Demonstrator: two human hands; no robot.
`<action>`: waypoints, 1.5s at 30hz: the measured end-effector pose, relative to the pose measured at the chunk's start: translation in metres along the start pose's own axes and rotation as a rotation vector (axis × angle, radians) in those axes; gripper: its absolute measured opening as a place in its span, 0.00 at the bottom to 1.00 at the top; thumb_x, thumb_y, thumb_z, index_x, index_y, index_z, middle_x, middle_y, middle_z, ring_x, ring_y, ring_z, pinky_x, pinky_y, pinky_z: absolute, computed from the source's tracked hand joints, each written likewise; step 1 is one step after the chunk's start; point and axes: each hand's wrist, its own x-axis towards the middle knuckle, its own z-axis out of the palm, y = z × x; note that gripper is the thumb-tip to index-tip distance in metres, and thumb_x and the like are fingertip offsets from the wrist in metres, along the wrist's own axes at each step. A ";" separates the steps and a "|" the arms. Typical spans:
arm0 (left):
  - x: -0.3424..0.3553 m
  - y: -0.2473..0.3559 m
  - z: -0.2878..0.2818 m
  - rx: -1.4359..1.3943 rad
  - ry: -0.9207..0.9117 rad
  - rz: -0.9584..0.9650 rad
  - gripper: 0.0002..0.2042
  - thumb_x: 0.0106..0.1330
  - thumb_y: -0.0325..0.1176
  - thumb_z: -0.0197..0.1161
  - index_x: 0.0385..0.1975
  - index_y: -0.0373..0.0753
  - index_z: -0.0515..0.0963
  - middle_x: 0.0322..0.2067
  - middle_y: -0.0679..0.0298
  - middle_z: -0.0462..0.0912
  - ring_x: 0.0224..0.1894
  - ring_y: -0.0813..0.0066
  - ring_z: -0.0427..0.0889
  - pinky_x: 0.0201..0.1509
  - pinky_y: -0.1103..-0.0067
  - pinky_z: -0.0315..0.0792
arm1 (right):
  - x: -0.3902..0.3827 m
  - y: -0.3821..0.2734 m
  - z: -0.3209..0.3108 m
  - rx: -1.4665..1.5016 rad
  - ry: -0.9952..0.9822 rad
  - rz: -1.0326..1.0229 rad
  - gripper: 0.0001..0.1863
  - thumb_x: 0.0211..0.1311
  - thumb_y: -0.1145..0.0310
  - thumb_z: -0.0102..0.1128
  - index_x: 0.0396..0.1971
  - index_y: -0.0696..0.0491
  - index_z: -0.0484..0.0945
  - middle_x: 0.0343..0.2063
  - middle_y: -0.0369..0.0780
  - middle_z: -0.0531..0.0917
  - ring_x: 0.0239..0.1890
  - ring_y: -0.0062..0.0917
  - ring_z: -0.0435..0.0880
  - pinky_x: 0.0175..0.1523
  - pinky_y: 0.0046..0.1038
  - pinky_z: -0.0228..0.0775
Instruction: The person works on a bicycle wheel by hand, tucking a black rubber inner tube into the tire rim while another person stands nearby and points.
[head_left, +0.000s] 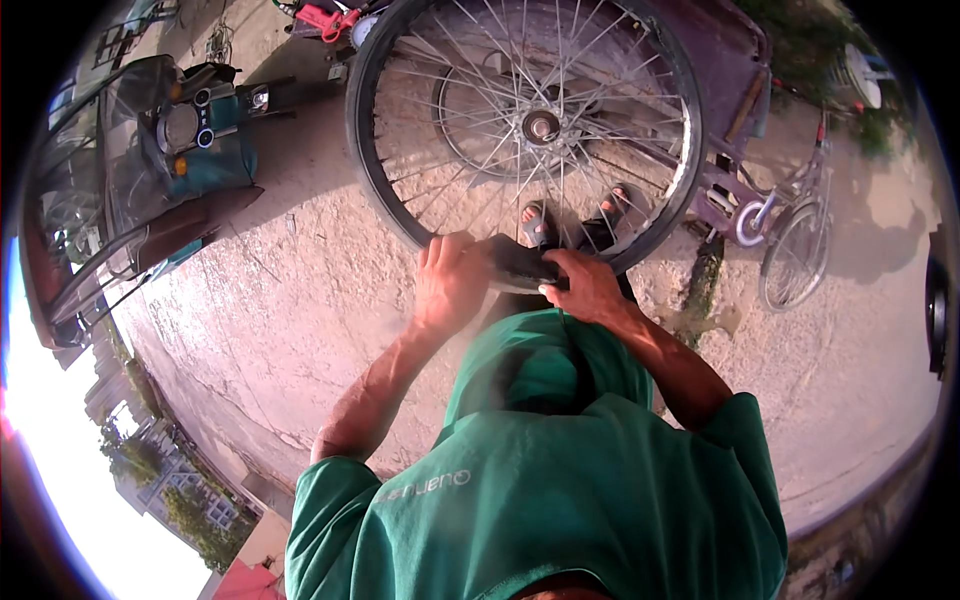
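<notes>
A large spoked wheel [541, 128] stands in front of me, with a silvery rim, a hub at its middle and a black tyre [361, 120] round it. At the wheel's near edge my left hand [450, 285] is closed over the tyre, its fingers slightly blurred. Just to the right, my right hand [585, 285] grips the same stretch of tyre, thumb and fingers around it. Between the two hands the black rubber looks bulged or folded. Whether it sits inside the rim there cannot be made out.
Behind the wheel is a purple metal vehicle body [715, 60]. A red-handled tool [325, 22] lies at the far left of the wheel. A parked three-wheeled vehicle [180, 130] stands at left, a bicycle [800, 250] at right. My sandalled feet [540, 222] show through the spokes.
</notes>
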 end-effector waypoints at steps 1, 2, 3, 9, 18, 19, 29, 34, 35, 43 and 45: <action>0.004 -0.010 -0.002 0.013 -0.020 0.077 0.18 0.57 0.28 0.77 0.49 0.42 0.87 0.45 0.62 0.85 0.53 0.55 0.82 0.60 0.59 0.73 | -0.001 0.000 -0.002 -0.022 0.000 -0.006 0.29 0.61 0.59 0.78 0.61 0.50 0.81 0.48 0.44 0.88 0.46 0.43 0.91 0.52 0.44 0.83; 0.006 -0.019 -0.002 0.024 -0.039 0.154 0.17 0.57 0.28 0.76 0.47 0.43 0.87 0.45 0.62 0.85 0.53 0.56 0.82 0.61 0.59 0.72 | -0.002 0.002 -0.003 -0.044 0.000 -0.011 0.29 0.61 0.58 0.78 0.61 0.49 0.81 0.48 0.44 0.88 0.45 0.43 0.90 0.51 0.45 0.83; 0.006 -0.026 0.002 0.021 -0.072 0.195 0.15 0.56 0.27 0.75 0.45 0.43 0.86 0.46 0.63 0.84 0.52 0.56 0.82 0.64 0.58 0.70 | -0.003 0.006 -0.004 -0.046 -0.002 -0.011 0.29 0.61 0.58 0.78 0.61 0.49 0.81 0.48 0.44 0.88 0.45 0.43 0.90 0.51 0.45 0.83; -0.002 -0.028 0.013 -0.024 -0.061 0.251 0.12 0.56 0.25 0.75 0.40 0.42 0.86 0.46 0.62 0.83 0.53 0.55 0.81 0.62 0.57 0.72 | -0.003 0.012 -0.010 -0.065 0.032 -0.090 0.26 0.63 0.59 0.76 0.59 0.48 0.82 0.45 0.44 0.86 0.46 0.47 0.88 0.53 0.48 0.81; -0.034 -0.010 0.029 -0.006 0.148 0.173 0.09 0.53 0.25 0.77 0.34 0.41 0.86 0.46 0.61 0.83 0.53 0.54 0.81 0.60 0.56 0.73 | -0.012 0.009 -0.014 -0.116 0.097 -0.135 0.22 0.63 0.63 0.76 0.56 0.49 0.83 0.45 0.44 0.86 0.50 0.48 0.85 0.60 0.48 0.76; -0.040 -0.013 0.035 -0.023 0.136 0.150 0.09 0.54 0.25 0.77 0.33 0.41 0.86 0.46 0.62 0.83 0.52 0.54 0.81 0.60 0.56 0.73 | -0.011 0.010 -0.017 -0.131 0.108 -0.150 0.21 0.64 0.63 0.76 0.55 0.48 0.83 0.44 0.43 0.85 0.49 0.46 0.85 0.58 0.47 0.76; -0.006 -0.028 -0.004 0.159 0.038 -0.018 0.18 0.55 0.29 0.79 0.47 0.43 0.85 0.50 0.63 0.85 0.60 0.59 0.81 0.76 0.49 0.61 | -0.004 0.031 -0.023 -0.118 0.080 -0.150 0.21 0.59 0.63 0.77 0.52 0.47 0.84 0.40 0.40 0.85 0.44 0.42 0.86 0.53 0.44 0.76; 0.008 -0.050 -0.020 0.199 -0.239 -0.003 0.21 0.53 0.32 0.81 0.49 0.44 0.85 0.52 0.62 0.84 0.64 0.58 0.79 0.83 0.45 0.52 | -0.002 0.035 -0.024 -0.152 0.072 -0.145 0.22 0.56 0.62 0.78 0.51 0.45 0.85 0.40 0.38 0.86 0.45 0.40 0.87 0.54 0.44 0.76; 0.008 -0.050 -0.020 0.194 -0.244 -0.005 0.21 0.53 0.32 0.81 0.49 0.44 0.85 0.52 0.62 0.84 0.64 0.58 0.79 0.83 0.45 0.52 | -0.002 0.036 -0.025 -0.164 0.081 -0.163 0.22 0.55 0.61 0.78 0.51 0.45 0.85 0.40 0.38 0.86 0.44 0.40 0.87 0.54 0.44 0.76; 0.021 -0.070 -0.017 0.189 -0.254 0.065 0.20 0.53 0.34 0.81 0.47 0.45 0.85 0.46 0.62 0.82 0.58 0.57 0.80 0.81 0.49 0.58 | 0.004 0.036 -0.029 -0.154 0.007 -0.133 0.20 0.54 0.62 0.77 0.48 0.45 0.86 0.39 0.38 0.86 0.44 0.39 0.86 0.54 0.44 0.75; 0.017 -0.076 -0.015 0.183 -0.281 0.102 0.19 0.54 0.35 0.81 0.46 0.44 0.85 0.44 0.62 0.82 0.57 0.57 0.80 0.80 0.49 0.59 | 0.003 0.039 -0.031 -0.185 0.050 -0.118 0.20 0.53 0.63 0.78 0.48 0.46 0.86 0.39 0.38 0.87 0.44 0.39 0.87 0.54 0.44 0.75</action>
